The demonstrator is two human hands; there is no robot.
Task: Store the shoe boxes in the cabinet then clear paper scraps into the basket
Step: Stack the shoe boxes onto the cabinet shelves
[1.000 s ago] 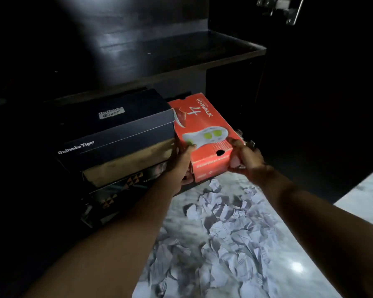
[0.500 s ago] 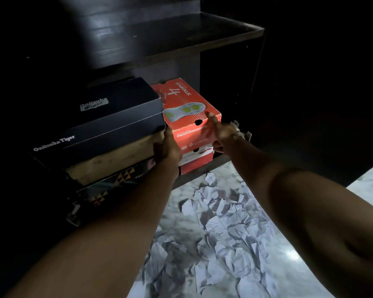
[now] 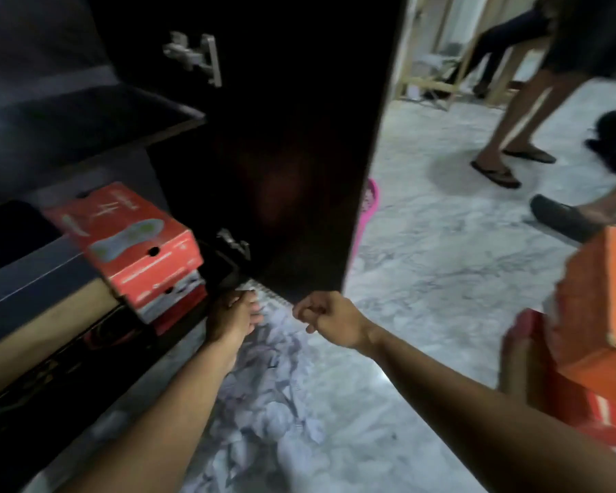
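Crumpled paper scraps (image 3: pixel 264 414) litter a grey marble floor (image 3: pixel 441 279); stacked shoe boxes (image 3: pixel 136 250) fill the dark cabinet (image 3: pixel 86 112) shelf beside them.

Both forearms reach forward; the left hand (image 3: pixel 232 316) hangs with relaxed fingers, the right hand (image 3: pixel 329 319) curled into a loose, empty fist beside it.
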